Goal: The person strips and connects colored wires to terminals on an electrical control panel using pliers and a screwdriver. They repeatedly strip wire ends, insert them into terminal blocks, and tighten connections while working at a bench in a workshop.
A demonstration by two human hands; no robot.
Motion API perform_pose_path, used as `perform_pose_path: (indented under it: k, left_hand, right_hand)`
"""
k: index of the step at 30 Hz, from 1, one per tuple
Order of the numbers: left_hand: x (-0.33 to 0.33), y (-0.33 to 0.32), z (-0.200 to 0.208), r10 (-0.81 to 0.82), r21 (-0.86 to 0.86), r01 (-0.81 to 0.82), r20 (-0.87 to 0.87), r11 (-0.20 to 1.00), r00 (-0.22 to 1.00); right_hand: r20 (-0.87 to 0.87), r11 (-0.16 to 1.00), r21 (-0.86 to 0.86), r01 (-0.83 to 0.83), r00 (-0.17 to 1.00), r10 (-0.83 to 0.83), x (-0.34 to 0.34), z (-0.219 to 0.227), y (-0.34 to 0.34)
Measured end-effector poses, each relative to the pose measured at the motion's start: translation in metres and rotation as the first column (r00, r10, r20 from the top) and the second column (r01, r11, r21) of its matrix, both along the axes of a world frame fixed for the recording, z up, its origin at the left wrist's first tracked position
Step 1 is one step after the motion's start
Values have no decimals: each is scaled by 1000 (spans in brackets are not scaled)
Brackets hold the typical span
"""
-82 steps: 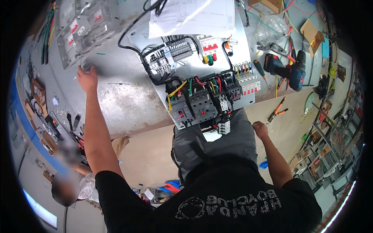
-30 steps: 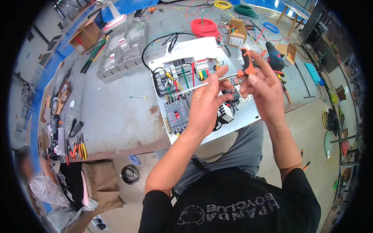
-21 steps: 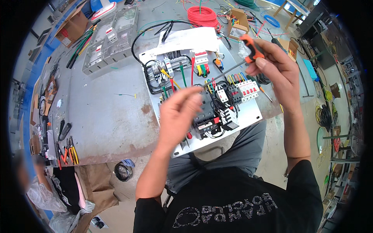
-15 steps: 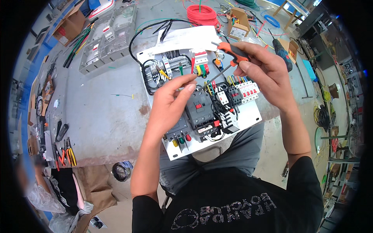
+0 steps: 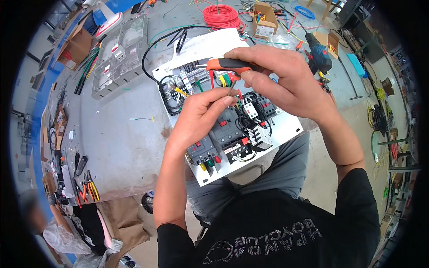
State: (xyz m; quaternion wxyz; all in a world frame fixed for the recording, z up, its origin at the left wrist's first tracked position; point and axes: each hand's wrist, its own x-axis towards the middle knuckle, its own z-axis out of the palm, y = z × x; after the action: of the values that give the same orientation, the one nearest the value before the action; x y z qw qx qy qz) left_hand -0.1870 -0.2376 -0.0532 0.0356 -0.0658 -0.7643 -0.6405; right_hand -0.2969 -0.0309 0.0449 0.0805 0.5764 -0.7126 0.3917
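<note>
My right hand (image 5: 286,82) is closed round the orange and black handle of a T-handle driver (image 5: 222,65). Its thin metal shaft points down to where the thumb and forefinger of my left hand (image 5: 199,114) pinch its lower end. Whether the tip sits in a screw is hidden by those fingers. Below them is a large dark grey circuit breaker (image 5: 227,133) with a red switch, mounted on a white panel (image 5: 286,129). A smaller grey breaker (image 5: 203,146) with yellow, green and red sleeved ends lies left of it. Wired black and white modules (image 5: 250,110) stand to the right.
The panel overhangs the grey table's front edge above my lap. Pliers (image 5: 91,185) lie at the left. A grey box (image 5: 100,85), red wire coil (image 5: 222,17), carton (image 5: 264,22) and cordless drill (image 5: 318,53) sit farther back. Another person (image 5: 67,236) is at lower left.
The driver has turned from slanted to nearly upright, its handle moving left and lower. My right hand has followed it left, and my left fingertips have met the shaft.
</note>
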Motion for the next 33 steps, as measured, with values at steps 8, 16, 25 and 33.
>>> perform_pose_path:
  k: [8,16,25,33]
  left_hand:
    - [-5,0,-10,20,-4,-21,-44,1000,999]
    - [-4,-4,-25,32,-5,-32,-60,999,998]
    - [1,3,-19,223,-121,-250,-200,961,954]
    - [-1,7,-31,246,-79,-268,-216,960,945]
  right_hand:
    - [-85,999,-21,-39,996,37,-4,-6,-3]
    - [-78,996,71,-52,995,58,-2,-9,-13]
    - [-110,988,-9,-153,982,151,18,-18,-48]
    - [-68,968,-65,-241,969,237,-1,-22,-50]
